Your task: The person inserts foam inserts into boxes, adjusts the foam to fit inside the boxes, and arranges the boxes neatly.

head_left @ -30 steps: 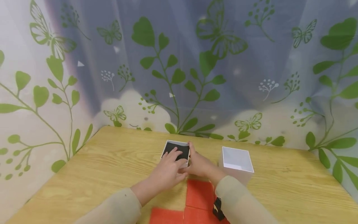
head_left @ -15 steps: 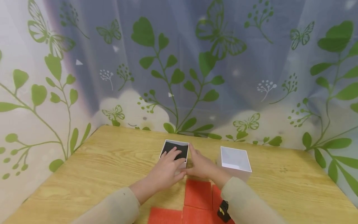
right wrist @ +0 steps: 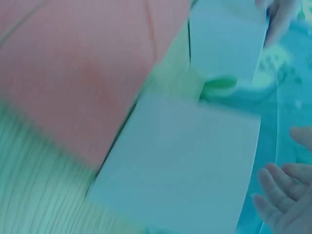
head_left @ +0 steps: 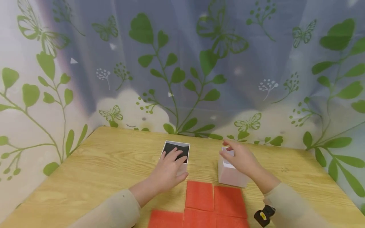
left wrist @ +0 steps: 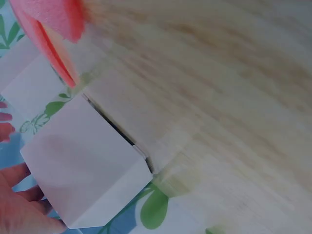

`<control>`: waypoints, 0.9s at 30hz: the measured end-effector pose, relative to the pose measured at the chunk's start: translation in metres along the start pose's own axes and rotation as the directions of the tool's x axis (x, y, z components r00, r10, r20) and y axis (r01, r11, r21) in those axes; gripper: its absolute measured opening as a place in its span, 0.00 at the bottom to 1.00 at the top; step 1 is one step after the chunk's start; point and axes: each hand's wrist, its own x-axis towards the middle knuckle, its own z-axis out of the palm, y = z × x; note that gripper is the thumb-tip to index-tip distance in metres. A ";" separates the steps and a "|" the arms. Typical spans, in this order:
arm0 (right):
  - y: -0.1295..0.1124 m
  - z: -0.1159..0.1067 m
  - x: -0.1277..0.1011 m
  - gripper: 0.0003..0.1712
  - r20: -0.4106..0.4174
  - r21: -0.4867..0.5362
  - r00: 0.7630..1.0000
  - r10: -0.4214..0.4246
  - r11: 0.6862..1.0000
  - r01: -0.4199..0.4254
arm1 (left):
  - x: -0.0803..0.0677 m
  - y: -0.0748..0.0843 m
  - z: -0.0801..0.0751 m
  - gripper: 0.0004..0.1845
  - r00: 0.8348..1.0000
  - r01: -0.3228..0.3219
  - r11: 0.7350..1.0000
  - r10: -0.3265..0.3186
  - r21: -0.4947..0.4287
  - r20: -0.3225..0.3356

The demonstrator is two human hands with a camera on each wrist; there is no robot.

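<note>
A white box [head_left: 182,169] with a black insert [head_left: 170,147] inside stands left of centre in the head view. My left hand [head_left: 166,173] lies over it, fingers spread across the black insert and thumb by the near side. My right hand [head_left: 242,159] hovers over a second white box [head_left: 232,176], fingers loosely bent, holding nothing. It hides much of that box's opening. In the right wrist view the right hand [right wrist: 290,195] is apart from the second box [right wrist: 180,165]. The left wrist view shows the first box [left wrist: 87,161] beside the left fingers [left wrist: 34,195].
Several flat red squares [head_left: 199,195] lie on the wooden table [head_left: 119,161] in front of the boxes. A curtain [head_left: 182,63] with green leaves and butterflies hangs behind the table. A black strap [head_left: 264,216] is at the right sleeve.
The right hand has left the side of the first box and moved right, above the second box. The left hand has stayed over the first box.
</note>
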 end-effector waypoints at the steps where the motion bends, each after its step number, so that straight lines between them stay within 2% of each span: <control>1: 0.007 -0.004 -0.001 0.30 -0.031 -0.009 0.999 0.008 1.000 -0.009 | 0.000 0.000 0.000 0.27 1.000 0.002 1.000 -0.002 0.004 -0.004; 3: 0.020 -0.010 -0.002 0.29 -0.081 -0.030 0.996 0.037 0.999 -0.040 | 0.001 0.001 -0.002 0.27 1.000 -0.002 1.000 0.002 0.018 -0.013; 6: 0.040 -0.015 -0.007 0.29 -0.099 -0.078 0.990 0.101 0.991 -0.109 | 0.005 0.006 -0.003 0.28 1.000 -0.007 0.999 0.007 0.037 -0.006; 10: 0.062 -0.016 -0.014 0.30 -0.069 -0.102 0.982 0.175 0.978 -0.181 | 0.012 0.014 -0.002 0.28 1.000 0.008 0.998 -0.010 0.065 0.025; 13: 0.072 -0.016 -0.019 0.30 -0.048 -0.075 0.978 0.204 0.975 -0.207 | 0.016 0.019 -0.001 0.28 0.999 0.013 0.998 -0.016 0.065 0.044; 20: 0.076 -0.010 -0.025 0.26 0.003 0.056 0.973 0.229 0.972 -0.229 | 0.023 0.029 0.003 0.28 0.997 -0.011 0.999 0.007 0.047 0.078; 27: 0.069 -0.010 -0.021 0.26 0.005 0.055 0.972 0.234 0.971 -0.234 | 0.032 0.035 0.007 0.28 0.996 -0.018 0.997 0.011 0.077 0.091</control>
